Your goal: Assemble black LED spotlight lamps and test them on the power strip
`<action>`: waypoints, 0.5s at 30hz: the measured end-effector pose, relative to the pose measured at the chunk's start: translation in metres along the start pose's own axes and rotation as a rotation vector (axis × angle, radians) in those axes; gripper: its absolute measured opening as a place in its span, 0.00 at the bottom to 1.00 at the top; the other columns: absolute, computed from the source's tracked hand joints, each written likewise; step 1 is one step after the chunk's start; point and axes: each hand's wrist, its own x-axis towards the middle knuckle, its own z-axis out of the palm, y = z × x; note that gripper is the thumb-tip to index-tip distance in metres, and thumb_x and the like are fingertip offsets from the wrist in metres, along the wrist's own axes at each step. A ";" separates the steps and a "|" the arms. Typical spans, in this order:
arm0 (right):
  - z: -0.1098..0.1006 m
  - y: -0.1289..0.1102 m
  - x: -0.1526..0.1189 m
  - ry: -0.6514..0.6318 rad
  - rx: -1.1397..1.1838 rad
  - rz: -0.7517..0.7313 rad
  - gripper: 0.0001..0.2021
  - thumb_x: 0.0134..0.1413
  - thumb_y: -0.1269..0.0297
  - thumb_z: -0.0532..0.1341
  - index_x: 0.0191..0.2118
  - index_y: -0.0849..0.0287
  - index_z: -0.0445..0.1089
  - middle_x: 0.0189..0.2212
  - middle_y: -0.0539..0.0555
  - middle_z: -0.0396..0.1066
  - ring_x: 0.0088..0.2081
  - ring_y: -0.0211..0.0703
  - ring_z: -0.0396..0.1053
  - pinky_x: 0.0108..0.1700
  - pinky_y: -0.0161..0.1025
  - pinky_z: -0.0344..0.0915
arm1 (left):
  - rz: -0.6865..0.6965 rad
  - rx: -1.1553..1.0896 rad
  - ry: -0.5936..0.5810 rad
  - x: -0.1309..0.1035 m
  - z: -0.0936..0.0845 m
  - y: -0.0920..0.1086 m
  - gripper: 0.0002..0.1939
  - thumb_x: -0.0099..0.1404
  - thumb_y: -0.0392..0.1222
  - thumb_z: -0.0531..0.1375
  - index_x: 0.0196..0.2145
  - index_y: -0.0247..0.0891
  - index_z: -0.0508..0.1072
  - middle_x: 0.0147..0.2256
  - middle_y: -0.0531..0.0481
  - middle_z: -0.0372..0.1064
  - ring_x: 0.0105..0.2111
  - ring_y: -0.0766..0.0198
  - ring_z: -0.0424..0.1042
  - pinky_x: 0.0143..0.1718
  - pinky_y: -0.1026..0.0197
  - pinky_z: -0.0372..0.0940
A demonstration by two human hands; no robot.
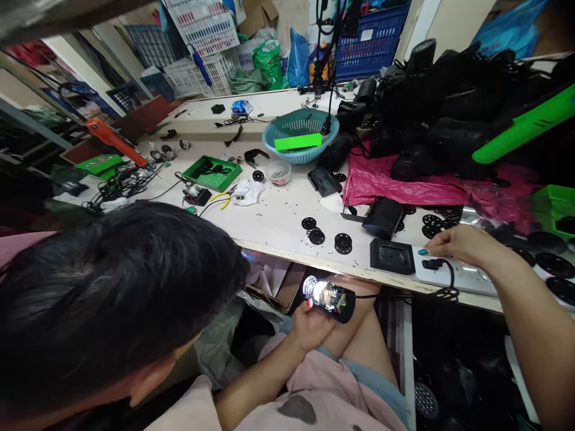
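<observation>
My left hand (312,326) is wrapped around a black lamp housing (345,306) with wiring showing inside, held over my lap below the bench edge. White light glows from it beside a round, dotted LED lens plate (309,287). A black cable leaves the housing to the right. On the bench, my right hand (459,242) has its fingers closed at the left end of a white power strip (442,274). Just below the fingertips, a black plug (432,264) sits in the strip. A black rectangular part (392,256) lies left of the strip.
Another person's head (112,305) fills the left foreground. Black discs (344,243), a black lamp body (383,217) and a teal basket (300,123) stand on the bench. Black lamps (449,114) are piled on pink plastic at right. Yellow pliers (221,199) lie by a green tray (212,173).
</observation>
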 end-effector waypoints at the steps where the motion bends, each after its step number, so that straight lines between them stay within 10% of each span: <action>1: 0.000 0.001 0.001 0.000 -0.002 0.006 0.08 0.31 0.52 0.71 0.21 0.46 0.79 0.21 0.48 0.77 0.32 0.51 0.73 0.34 0.43 0.63 | -0.002 -0.004 0.003 0.000 0.000 0.000 0.16 0.51 0.37 0.63 0.40 0.35 0.77 0.41 0.45 0.80 0.43 0.57 0.74 0.52 0.56 0.61; 15: 0.005 0.009 0.003 0.109 0.100 -0.058 0.09 0.26 0.55 0.74 0.19 0.48 0.77 0.19 0.50 0.76 0.27 0.48 0.70 0.33 0.44 0.62 | -0.028 -0.054 0.002 -0.009 0.004 0.002 0.17 0.51 0.37 0.63 0.41 0.34 0.77 0.41 0.44 0.79 0.44 0.58 0.74 0.52 0.58 0.61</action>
